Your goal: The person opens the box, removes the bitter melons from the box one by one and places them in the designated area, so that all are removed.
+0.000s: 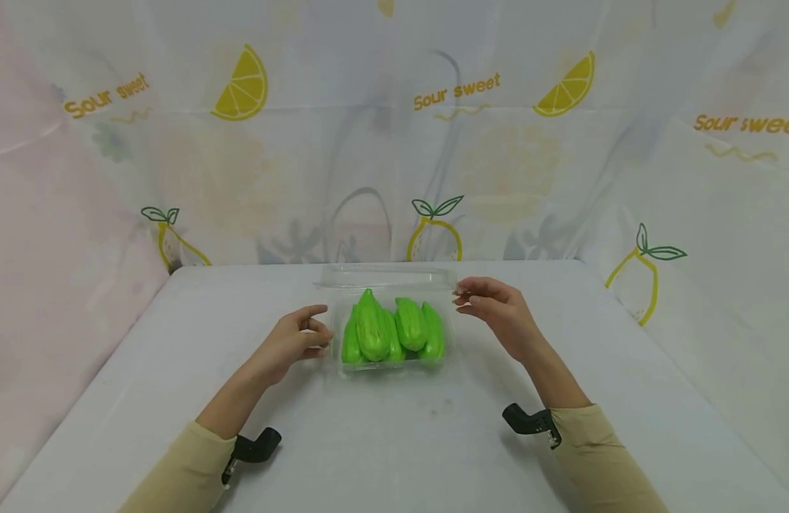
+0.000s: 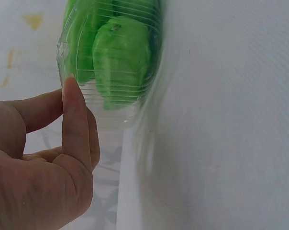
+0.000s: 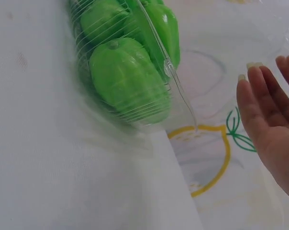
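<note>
A clear plastic clamshell container stands on the table with its lid open at the back. Several bright green, ridged, fruit-like pieces lie side by side in it, tapering at one end. My left hand is at the container's left side; in the left wrist view its thumb meets the rim, with a finger behind it pinching there. Off the right rear corner, my right hand has loosely bent fingers. A gap shows between those fingers and the container's edge in the right wrist view.
A white cloth covers the table. Behind it hangs a pale curtain printed with lemons and lettering, which also encloses both sides. A black wrist camera mount sits at the left sleeve, another mount at the right.
</note>
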The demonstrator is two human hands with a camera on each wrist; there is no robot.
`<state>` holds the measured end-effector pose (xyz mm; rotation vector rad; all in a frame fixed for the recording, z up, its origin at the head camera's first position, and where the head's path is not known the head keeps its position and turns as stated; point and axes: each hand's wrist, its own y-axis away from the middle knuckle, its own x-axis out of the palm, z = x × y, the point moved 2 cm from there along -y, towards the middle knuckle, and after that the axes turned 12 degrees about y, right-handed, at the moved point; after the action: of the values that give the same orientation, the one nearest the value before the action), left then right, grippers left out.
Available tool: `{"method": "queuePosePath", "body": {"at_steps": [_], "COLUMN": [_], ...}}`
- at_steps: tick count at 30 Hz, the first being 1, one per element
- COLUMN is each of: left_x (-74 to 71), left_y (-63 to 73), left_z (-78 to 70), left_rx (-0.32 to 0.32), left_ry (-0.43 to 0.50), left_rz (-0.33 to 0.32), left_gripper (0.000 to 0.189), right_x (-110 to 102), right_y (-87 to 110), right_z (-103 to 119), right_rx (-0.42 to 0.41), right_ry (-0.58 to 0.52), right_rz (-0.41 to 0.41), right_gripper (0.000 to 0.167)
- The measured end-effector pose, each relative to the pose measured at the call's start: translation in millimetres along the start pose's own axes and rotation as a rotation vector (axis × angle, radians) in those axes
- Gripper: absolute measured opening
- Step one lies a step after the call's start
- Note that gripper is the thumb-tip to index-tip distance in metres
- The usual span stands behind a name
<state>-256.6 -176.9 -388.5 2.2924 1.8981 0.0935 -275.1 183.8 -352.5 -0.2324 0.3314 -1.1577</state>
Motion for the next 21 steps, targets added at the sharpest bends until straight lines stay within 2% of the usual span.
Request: {"method": "queuePosePath", "body": {"at_steps": [7,13,21], "left_x": [0.9,1.4,0.5], "left_y": [0.9,0.4,2.4], "left_z": [-0.5,-0.2,-0.8], "left_rx": [-0.002,-0.001,-0.002], "left_ry": [0.001,0.001,0.002], "left_rz": [0.02,0.044,0.046], "left_gripper": [0.07,0.071,0.072], "right_x": [1.2,2.9,10.2], "right_y": [0.1,-0.2,-5.8], "right_z": [-0.1,-0.3,-0.7], "right_rx": [-0.022,-0.039,-0.001], "right_ry": [0.095,0.194,0.225], "right_rz": [-0.037,-0.058,-0.007], "right_gripper": [0.034,0.049,0.068]}}
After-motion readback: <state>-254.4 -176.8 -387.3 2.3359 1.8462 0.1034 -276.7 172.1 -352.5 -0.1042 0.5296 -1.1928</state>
